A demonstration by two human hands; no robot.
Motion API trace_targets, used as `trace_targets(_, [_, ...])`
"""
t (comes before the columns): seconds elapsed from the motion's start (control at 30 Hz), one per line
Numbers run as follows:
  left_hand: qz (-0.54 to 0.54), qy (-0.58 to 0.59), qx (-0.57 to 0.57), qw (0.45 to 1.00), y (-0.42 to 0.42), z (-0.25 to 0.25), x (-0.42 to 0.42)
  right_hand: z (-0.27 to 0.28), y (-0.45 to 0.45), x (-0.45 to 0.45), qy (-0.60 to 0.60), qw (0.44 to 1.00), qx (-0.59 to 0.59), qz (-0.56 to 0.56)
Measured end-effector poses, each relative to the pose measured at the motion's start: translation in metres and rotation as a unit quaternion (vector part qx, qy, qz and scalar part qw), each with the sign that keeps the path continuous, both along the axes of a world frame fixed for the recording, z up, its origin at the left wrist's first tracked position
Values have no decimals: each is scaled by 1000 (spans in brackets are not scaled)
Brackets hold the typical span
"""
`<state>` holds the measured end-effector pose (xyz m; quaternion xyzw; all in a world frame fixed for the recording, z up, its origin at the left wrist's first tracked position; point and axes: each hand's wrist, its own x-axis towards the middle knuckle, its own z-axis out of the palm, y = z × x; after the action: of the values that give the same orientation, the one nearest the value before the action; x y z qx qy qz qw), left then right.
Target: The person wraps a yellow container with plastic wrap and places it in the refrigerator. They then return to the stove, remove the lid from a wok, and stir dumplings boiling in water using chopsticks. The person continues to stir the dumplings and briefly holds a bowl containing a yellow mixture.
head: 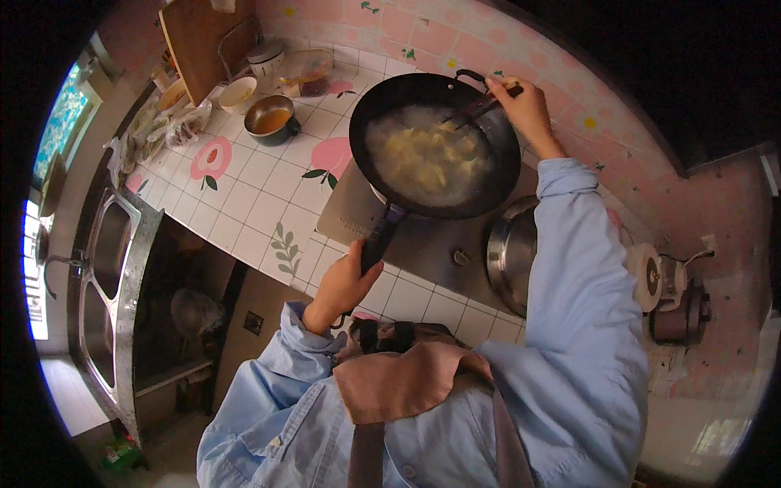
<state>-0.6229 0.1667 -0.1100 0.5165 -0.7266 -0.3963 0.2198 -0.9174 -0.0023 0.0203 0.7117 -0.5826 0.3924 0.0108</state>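
A black wok (360, 131) sits over the stove, holding cloudy, steaming liquid with pale yellow pieces of food (421, 149) in it. My left hand (343, 282) is closed around the wok's long black handle (379, 239). At the wok's far right rim, my right hand (523, 107) grips dark chopsticks (479, 110), whose tips reach down to the food. The wok's small loop handle (470, 74) is just beside my right fingers.
A metal pot or lid (509, 256) rests on the stove (421, 244) at right. On the tiled counter (244, 201) stand a small pan of orange liquid (271, 122), a bowl (238, 94), a plastic container (308, 67) and plastic bags (186, 125). A double sink (113, 244) lies far left.
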Motion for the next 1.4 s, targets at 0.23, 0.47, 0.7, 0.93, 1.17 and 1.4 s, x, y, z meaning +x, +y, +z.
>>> trace_targets(0.23, [-3, 19, 5, 1000, 1, 5, 0, -32, 3, 9, 20, 998, 51, 32])
trace_targets(0.47, [5, 9, 45, 999, 0, 15, -1, -18, 16, 25, -45, 974, 187, 116])
trace_targets(0.7, [1, 9, 27, 1000, 0, 11, 0, 0, 14, 39, -191, 970, 77, 133])
trace_targets(0.93, [14, 18, 54, 998, 1, 15, -2, -42, -2, 50, -141, 974, 161, 81])
trace_targets(1.17, [6, 13, 2, 1000, 2, 6, 0, -22, 7, 30, -18, 998, 51, 36])
trace_targets(1.4, [13, 15, 43, 999, 1, 10, -1, 4, 29, 48, -175, 950, 191, 173])
